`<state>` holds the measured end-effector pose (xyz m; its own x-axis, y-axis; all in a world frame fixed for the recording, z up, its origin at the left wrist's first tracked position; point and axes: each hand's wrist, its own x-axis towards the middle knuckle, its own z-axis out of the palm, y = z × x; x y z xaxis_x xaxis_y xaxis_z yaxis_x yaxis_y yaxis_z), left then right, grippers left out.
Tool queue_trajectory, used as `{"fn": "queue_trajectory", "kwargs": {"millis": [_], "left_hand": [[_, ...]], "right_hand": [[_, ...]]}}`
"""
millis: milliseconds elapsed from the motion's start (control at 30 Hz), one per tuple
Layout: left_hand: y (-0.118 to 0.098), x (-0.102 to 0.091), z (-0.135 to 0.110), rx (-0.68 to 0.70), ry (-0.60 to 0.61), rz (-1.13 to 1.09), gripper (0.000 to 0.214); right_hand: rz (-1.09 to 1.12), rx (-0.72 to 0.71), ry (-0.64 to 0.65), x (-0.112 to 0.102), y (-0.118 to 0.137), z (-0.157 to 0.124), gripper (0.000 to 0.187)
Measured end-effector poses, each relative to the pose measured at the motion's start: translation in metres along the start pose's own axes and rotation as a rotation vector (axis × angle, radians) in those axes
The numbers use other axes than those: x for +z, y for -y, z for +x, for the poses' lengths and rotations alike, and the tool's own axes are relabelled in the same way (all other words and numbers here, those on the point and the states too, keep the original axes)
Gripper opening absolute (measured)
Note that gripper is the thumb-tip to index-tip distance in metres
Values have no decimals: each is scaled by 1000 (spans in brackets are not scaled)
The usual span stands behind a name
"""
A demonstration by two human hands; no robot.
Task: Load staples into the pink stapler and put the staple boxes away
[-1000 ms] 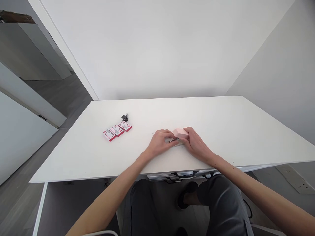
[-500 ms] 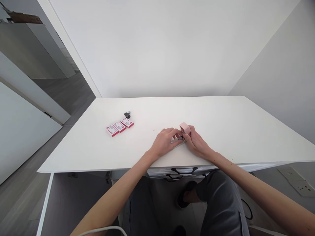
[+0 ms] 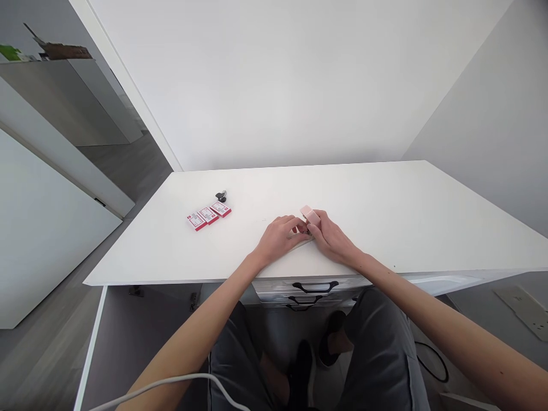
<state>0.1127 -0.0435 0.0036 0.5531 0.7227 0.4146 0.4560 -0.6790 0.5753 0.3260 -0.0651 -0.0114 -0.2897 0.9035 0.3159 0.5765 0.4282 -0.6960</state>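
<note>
Clamping a pink block (image 3: 311, 215) in your right hand (image 3: 335, 237) | your left hand (image 3: 277, 236) curled beside it, grip unclear | boxes (image 3: 208, 215) on table (image 3: 363, 197)

place: home or office, unclear which | white desk (image 3: 385, 222) | handled drawers (image 3: 274, 287) | plank floor (image 3: 47, 348) | door (image 3: 47, 240)

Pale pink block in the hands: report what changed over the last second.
The small pale pink block has turned in the right hand, its left end now tipped higher. The left hand stays close beside it; no release shows. The three flat red-and-white boxes and small black object stayed put.
</note>
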Motion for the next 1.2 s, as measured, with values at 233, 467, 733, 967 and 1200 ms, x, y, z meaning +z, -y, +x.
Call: {"fn": "queue_trajectory", "kwargs": {"millis": [233, 467, 733, 967, 1200], "left_hand": [[-2, -2, 2, 27, 8, -14, 20], [0, -4, 4, 23, 4, -13, 26], [1, -4, 6, -8, -47, -90, 27], [0, -5, 2, 39, -50, -19, 25], [-2, -1, 1, 110, -40, 191, 29]], "right_hand": [[7, -42, 24, -2, 2, -1, 42], [-8, -92, 6, -1, 1, 0, 41], [-40, -61, 7, -4, 4, -1, 43], [-59, -47, -6, -3, 4, -2, 43], [-64, -38, -12, -4, 3, -1, 44]]}}
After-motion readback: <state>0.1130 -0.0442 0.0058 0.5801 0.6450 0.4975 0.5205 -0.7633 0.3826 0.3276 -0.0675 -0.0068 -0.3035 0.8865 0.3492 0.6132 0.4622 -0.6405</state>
